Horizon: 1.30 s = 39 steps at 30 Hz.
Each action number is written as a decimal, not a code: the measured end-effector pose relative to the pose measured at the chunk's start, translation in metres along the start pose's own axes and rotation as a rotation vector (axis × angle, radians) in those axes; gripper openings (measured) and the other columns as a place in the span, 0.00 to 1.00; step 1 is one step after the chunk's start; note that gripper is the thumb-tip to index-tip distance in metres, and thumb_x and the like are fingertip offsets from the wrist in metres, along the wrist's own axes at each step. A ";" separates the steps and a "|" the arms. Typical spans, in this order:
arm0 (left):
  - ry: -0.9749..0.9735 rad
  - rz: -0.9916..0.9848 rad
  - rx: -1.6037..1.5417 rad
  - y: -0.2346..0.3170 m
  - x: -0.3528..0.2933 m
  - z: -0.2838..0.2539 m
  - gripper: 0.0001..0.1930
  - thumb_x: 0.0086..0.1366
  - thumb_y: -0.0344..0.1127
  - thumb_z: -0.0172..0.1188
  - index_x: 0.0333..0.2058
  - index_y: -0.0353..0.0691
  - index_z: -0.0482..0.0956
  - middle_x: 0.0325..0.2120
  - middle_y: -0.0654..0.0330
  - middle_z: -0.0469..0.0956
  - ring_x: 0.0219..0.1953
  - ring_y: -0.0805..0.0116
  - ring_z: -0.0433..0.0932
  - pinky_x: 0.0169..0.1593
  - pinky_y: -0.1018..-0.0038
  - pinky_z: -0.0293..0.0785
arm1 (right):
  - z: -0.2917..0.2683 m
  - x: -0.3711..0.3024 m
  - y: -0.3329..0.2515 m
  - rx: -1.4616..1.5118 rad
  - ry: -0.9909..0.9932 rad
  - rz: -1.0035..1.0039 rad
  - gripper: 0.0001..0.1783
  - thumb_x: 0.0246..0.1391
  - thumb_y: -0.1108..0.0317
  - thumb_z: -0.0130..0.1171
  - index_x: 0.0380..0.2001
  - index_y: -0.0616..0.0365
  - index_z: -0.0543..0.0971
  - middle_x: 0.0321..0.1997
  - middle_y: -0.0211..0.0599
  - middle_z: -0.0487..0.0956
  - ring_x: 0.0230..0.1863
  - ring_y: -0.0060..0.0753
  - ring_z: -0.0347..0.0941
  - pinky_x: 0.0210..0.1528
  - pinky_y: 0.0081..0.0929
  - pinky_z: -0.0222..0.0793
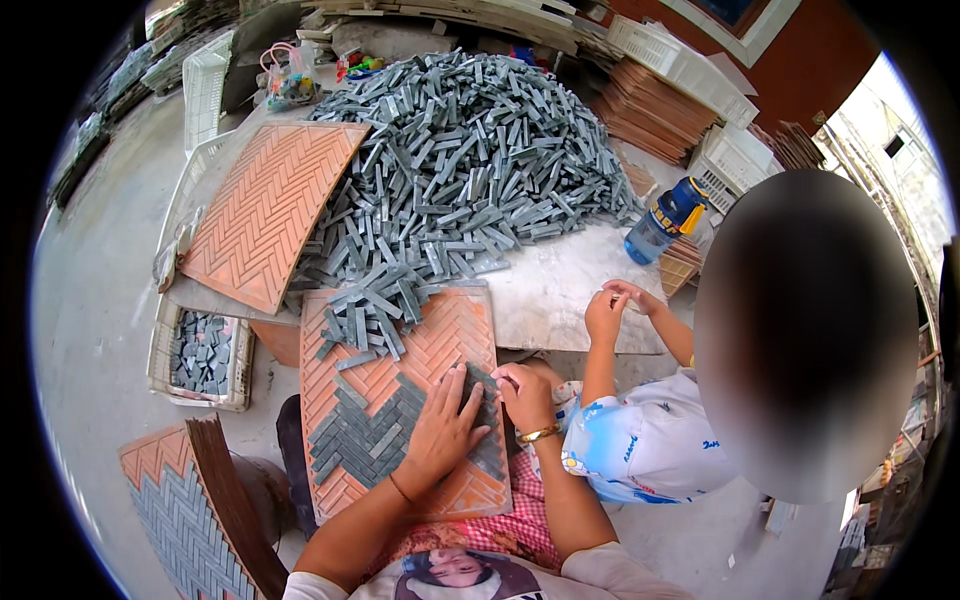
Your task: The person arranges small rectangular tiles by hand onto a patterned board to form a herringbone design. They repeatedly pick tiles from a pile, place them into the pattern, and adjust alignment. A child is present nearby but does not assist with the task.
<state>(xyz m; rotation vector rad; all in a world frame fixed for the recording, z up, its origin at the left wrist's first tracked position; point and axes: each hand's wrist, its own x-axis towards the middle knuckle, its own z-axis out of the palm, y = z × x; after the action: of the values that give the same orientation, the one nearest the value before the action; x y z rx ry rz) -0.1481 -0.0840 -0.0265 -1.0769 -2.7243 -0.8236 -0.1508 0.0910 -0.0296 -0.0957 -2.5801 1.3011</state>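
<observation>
An orange herringbone mould board (pixel 470 330) lies in front of me, partly filled with dark grey stone strips (pixel 375 432) set in a zigzag. My left hand (pixel 445 425) rests flat on the strips, its fingers stretched out and a little apart. At the board's right edge, beside it, my right hand (pixel 527 398) is closed, thumb and fingertips pinched together; what they hold, if anything, is hidden. A gold-coloured bangle (pixel 539 434) circles the right wrist. Loose strips (pixel 375 310) spill over the board's far end.
Behind the board rises a large heap of grey strips (pixel 470 150). An unfilled mould board (pixel 270 210) leans at its left; a filled one (pixel 190 515) lies lower left. A crate (pixel 245 365) holds grey pieces. A blue bottle (pixel 660 225) stands near another person (pixel 650 440) at right.
</observation>
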 end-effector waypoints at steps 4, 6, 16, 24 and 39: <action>-0.012 -0.011 0.020 -0.001 -0.001 0.003 0.34 0.54 0.45 0.62 0.57 0.36 0.64 0.61 0.41 0.54 0.63 0.45 0.54 0.64 0.56 0.50 | 0.005 0.000 -0.012 -0.163 0.123 -0.131 0.04 0.44 0.76 0.60 0.28 0.61 0.78 0.27 0.43 0.77 0.30 0.43 0.75 0.33 0.33 0.70; -0.019 -0.015 0.019 -0.001 -0.001 0.005 0.35 0.53 0.45 0.63 0.57 0.37 0.64 0.61 0.41 0.54 0.63 0.44 0.54 0.64 0.55 0.50 | 0.005 0.000 -0.020 -0.200 0.070 -0.096 0.04 0.43 0.74 0.61 0.26 0.60 0.77 0.26 0.43 0.75 0.29 0.45 0.73 0.32 0.35 0.69; -0.042 -0.020 0.018 -0.001 0.000 0.004 0.38 0.53 0.46 0.62 0.58 0.31 0.60 0.61 0.42 0.56 0.65 0.47 0.53 0.65 0.57 0.48 | 0.014 -0.004 -0.016 -0.199 0.063 -0.004 0.07 0.44 0.70 0.62 0.29 0.56 0.77 0.28 0.41 0.74 0.32 0.49 0.72 0.33 0.40 0.68; -0.048 -0.029 0.031 -0.001 0.007 -0.009 0.38 0.55 0.48 0.59 0.59 0.31 0.58 0.61 0.45 0.57 0.64 0.51 0.54 0.66 0.57 0.47 | 0.000 0.033 -0.030 -0.456 -0.238 0.063 0.08 0.46 0.64 0.60 0.23 0.57 0.78 0.27 0.45 0.77 0.32 0.49 0.74 0.34 0.42 0.69; -0.102 0.013 0.056 -0.011 0.013 0.012 0.31 0.56 0.47 0.57 0.53 0.30 0.66 0.55 0.47 0.65 0.61 0.51 0.59 0.63 0.58 0.54 | 0.070 0.101 -0.091 -0.185 -0.084 0.060 0.15 0.44 0.65 0.66 0.35 0.60 0.79 0.29 0.39 0.80 0.27 0.31 0.77 0.33 0.27 0.73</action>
<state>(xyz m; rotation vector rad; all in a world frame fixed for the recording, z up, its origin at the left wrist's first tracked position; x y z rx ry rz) -0.1637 -0.0763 -0.0376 -1.1544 -2.8016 -0.7049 -0.2614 -0.0011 0.0229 -0.1567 -2.7855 1.1047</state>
